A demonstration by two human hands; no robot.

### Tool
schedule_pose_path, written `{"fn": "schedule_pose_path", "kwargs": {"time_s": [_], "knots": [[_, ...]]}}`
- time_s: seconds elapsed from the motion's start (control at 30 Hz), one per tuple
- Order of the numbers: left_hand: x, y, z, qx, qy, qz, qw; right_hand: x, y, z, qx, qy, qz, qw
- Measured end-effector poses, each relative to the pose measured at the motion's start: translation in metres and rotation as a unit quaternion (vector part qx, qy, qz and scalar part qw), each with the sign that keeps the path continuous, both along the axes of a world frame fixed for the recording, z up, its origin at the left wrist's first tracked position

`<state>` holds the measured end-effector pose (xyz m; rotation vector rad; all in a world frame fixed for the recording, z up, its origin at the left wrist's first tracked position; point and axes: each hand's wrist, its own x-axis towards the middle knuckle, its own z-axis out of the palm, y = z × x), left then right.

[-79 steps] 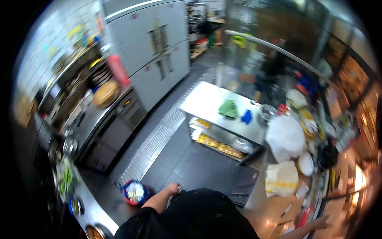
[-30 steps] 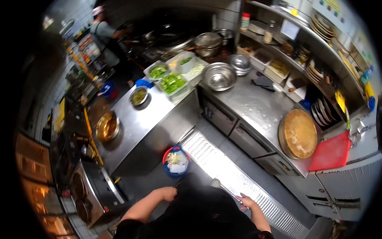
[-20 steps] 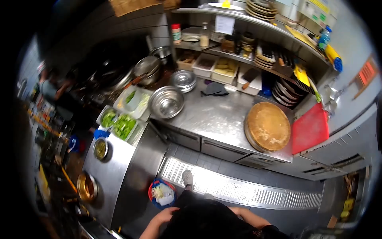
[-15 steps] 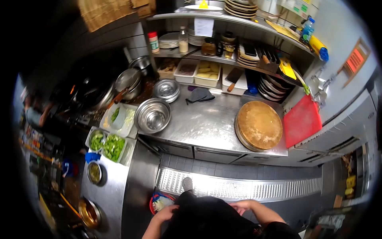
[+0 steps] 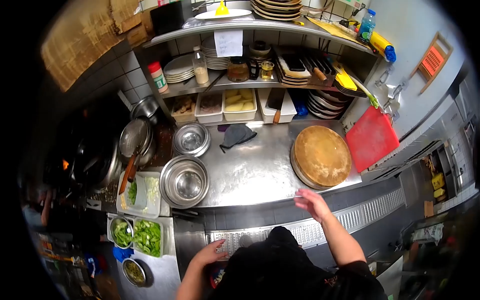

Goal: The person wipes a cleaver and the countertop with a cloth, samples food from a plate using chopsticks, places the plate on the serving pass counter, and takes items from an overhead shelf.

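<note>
My right hand [image 5: 313, 205] reaches forward over the front edge of the steel counter [image 5: 250, 175], fingers apart and holding nothing. It is close to the round wooden chopping block [image 5: 322, 155] but does not touch it. Low beside my body, my left hand [image 5: 211, 252] hangs with its fingers stretched out and nothing in them. Stacked steel bowls [image 5: 184, 181] stand on the counter's left end, with more steel bowls [image 5: 192, 139] behind. A grey cloth item [image 5: 237, 136], perhaps a mask, lies at the back of the counter.
A cleaver [image 5: 276, 105] rests on a white bin under the shelf, beside a bin of peeled potatoes [image 5: 239, 100]. A red cutting board [image 5: 371, 138] leans at the right. Chopped greens [image 5: 147, 237] sit in a tub at left. Another person [image 5: 37, 212] stands far left.
My right hand has moved from my waist forward to the counter edge, and its fingers have spread. The left hand has come away from my body. My view has shifted toward the counter.
</note>
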<state>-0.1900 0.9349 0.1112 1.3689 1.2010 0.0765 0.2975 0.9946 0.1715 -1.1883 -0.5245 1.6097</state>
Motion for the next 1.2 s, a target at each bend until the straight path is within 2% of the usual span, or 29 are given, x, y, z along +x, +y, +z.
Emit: {"fn": "schedule_pose_path", "kwargs": {"time_s": [0.03, 0.13, 0.3, 0.4, 0.43, 0.53, 0.57, 0.6, 0.67, 0.7, 0.73, 0.87, 0.97, 1.1, 1.2], "knots": [[-0.005, -0.001, -0.026, 0.018, -0.007, 0.043, 0.999, -0.002, 0.022, 0.014, 0.021, 0.018, -0.017, 0.999], [0.006, 0.007, -0.013, 0.042, 0.055, 0.046, 0.997, -0.003, 0.099, 0.048, 0.102, 0.096, -0.069, 0.988], [0.028, -0.007, -0.031, 0.052, 0.135, 0.07, 0.987, 0.014, 0.246, 0.101, 0.233, 0.216, -0.125, 0.94], [0.047, -0.013, -0.044, 0.035, 0.113, 0.125, 0.985, 0.038, 0.335, 0.119, 0.253, 0.279, -0.163, 0.912], [0.064, -0.009, -0.025, 0.005, 0.134, 0.16, 0.978, 0.047, 0.36, 0.124, 0.249, 0.288, -0.182, 0.907], [0.094, -0.012, -0.03, -0.014, 0.123, 0.238, 0.963, 0.069, 0.424, 0.127, 0.216, 0.281, -0.221, 0.909], [0.097, -0.019, -0.053, -0.022, 0.114, 0.246, 0.962, 0.074, 0.434, 0.131, 0.173, 0.268, -0.235, 0.918], [0.108, -0.016, -0.047, -0.022, 0.1, 0.257, 0.961, 0.08, 0.442, 0.138, 0.13, 0.252, -0.248, 0.926], [0.137, -0.015, -0.023, -0.023, 0.071, 0.277, 0.958, 0.09, 0.444, 0.151, 0.117, 0.215, -0.207, 0.947], [0.144, -0.018, -0.029, 0.022, 0.109, 0.225, 0.968, 0.097, 0.45, 0.151, 0.114, 0.233, -0.194, 0.946], [0.152, -0.019, -0.033, 0.031, 0.122, 0.217, 0.968, 0.099, 0.451, 0.157, 0.111, 0.25, -0.181, 0.945], [0.177, -0.015, -0.054, 0.008, 0.125, 0.26, 0.957, 0.101, 0.456, 0.164, 0.069, 0.283, -0.205, 0.934], [0.188, -0.015, -0.061, 0.004, 0.135, 0.27, 0.953, 0.108, 0.456, 0.16, 0.137, 0.222, -0.137, 0.956], [0.196, -0.014, -0.068, 0.004, 0.147, 0.276, 0.95, 0.119, 0.469, 0.173, 0.124, 0.209, -0.056, 0.968], [0.197, -0.016, -0.077, 0.005, 0.153, 0.277, 0.948, 0.114, 0.486, 0.172, 0.115, 0.155, -0.065, 0.979]]}}
